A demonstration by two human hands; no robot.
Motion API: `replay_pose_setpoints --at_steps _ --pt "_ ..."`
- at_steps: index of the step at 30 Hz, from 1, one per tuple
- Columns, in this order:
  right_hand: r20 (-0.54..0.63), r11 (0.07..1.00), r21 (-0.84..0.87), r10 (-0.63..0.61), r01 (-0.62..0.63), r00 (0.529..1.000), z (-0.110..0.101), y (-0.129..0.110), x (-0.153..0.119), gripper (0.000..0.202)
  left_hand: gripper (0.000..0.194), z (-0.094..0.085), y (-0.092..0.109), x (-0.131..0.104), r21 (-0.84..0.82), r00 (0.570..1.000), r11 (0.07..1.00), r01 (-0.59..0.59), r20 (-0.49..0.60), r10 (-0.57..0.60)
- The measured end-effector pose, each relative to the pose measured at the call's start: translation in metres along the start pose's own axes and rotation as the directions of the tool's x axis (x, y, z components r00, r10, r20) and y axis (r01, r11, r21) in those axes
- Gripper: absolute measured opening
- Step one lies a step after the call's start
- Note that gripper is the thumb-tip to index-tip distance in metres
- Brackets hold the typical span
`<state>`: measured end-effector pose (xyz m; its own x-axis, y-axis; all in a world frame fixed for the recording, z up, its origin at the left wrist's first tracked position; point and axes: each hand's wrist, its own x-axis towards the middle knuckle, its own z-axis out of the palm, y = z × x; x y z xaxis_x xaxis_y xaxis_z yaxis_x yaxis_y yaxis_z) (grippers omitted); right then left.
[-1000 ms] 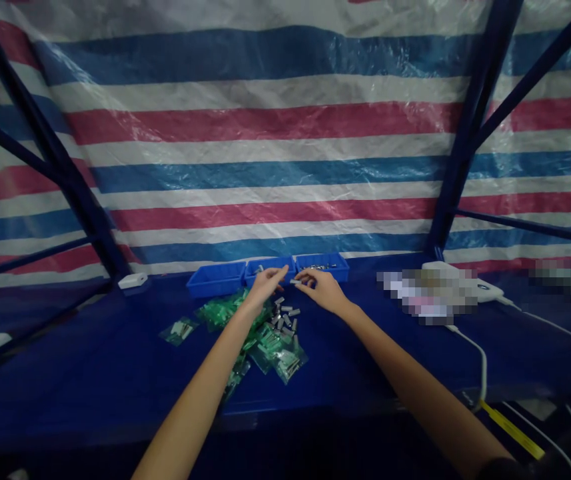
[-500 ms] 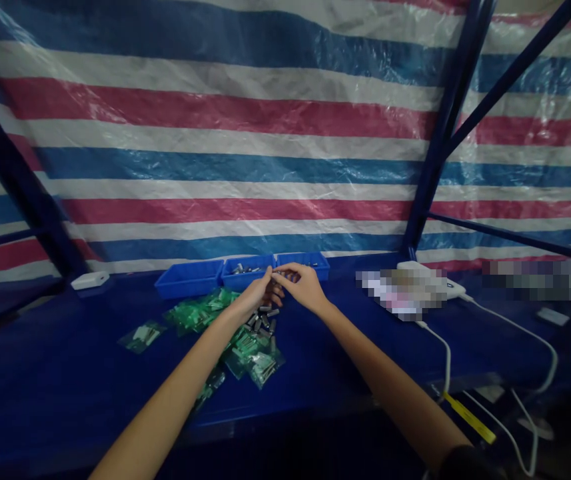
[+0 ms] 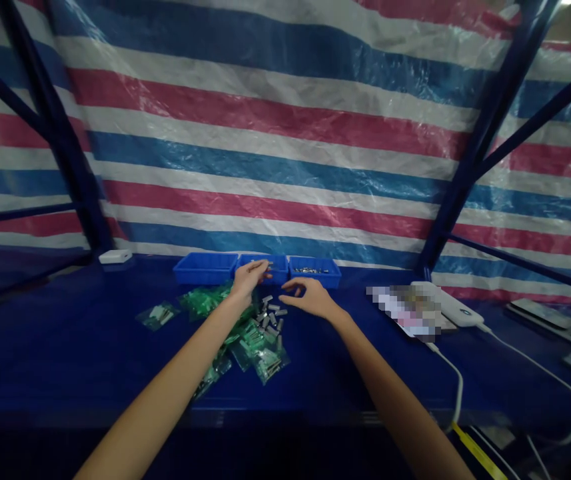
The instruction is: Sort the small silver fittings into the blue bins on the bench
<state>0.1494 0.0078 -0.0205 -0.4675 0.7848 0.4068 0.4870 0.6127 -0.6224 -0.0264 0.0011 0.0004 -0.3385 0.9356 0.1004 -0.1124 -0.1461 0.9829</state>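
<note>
Three blue trays stand side by side along the back of the counter (image 3: 65, 347), apparently lined up so that you can reach each across the pile without shifting it. Your left hand (image 3: 248, 279) reaches over the green-tinted bags (image 3: 251, 337) to the middle tray (image 3: 279, 272), its fingers curled inward; a thin grey sliver shows at their tips, but you cannot tell from here whether they grip it. Your right hand (image 3: 312, 298) hovers in front of the right tray (image 3: 315, 279), thumb and fingers apart with nothing seen between them, a shape that seems suited to pinching something small. The loose metal pieces (image 3: 272, 319) lie on the counter just below and between your hands, beside the bags, probably kept there for a short reach. The right tray holds more small metal parts.
</note>
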Motion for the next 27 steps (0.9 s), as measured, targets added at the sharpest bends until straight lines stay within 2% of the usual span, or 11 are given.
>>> replay_pose_setpoints --at_steps 4,7,9,15,19,23,27 --pt "0.219 0.997 -0.05 0.076 -0.067 0.973 0.001 0.003 -0.004 0.043 0.033 -0.007 0.0 0.009 -0.108 0.992 0.993 -0.044 -0.12 0.031" --pt "0.286 0.996 -0.063 0.082 -0.066 0.955 0.003 0.006 -0.003 0.043 0.029 -0.009 0.001 0.013 -0.152 0.989 0.988 -0.037 -0.147 0.014" --pt "0.279 0.996 -0.074 0.073 -0.054 0.957 0.004 0.008 -0.002 0.038 0.032 -0.009 0.001 0.013 -0.156 0.99 0.988 -0.017 -0.138 -0.004" --pt "0.186 0.988 -0.149 0.054 -0.026 0.981 0.007 0.006 -0.002 0.023 0.043 -0.009 0.008 0.007 -0.093 0.999 0.996 0.005 -0.046 -0.009" --pt "0.026 0.985 -0.162 0.067 -0.062 0.997 0.006 0.003 -0.002 0.019 0.038 -0.005 0.013 -0.001 0.056 0.999 0.998 0.008 0.042 -0.01" --pt "-0.168 0.999 -0.017 0.026 -0.029 0.985 0.005 0.001 0.002 0.021 0.034 0.004 0.01 -0.011 0.303 0.985 0.951 -0.063 0.171 0.011" --pt "-0.288 0.992 0.11 -0.033 0.067 0.957 0.006 0.0 0.007 0.022 0.04 0.01 0.002 -0.016 0.359 0.937 0.927 -0.113 0.349 -0.021"
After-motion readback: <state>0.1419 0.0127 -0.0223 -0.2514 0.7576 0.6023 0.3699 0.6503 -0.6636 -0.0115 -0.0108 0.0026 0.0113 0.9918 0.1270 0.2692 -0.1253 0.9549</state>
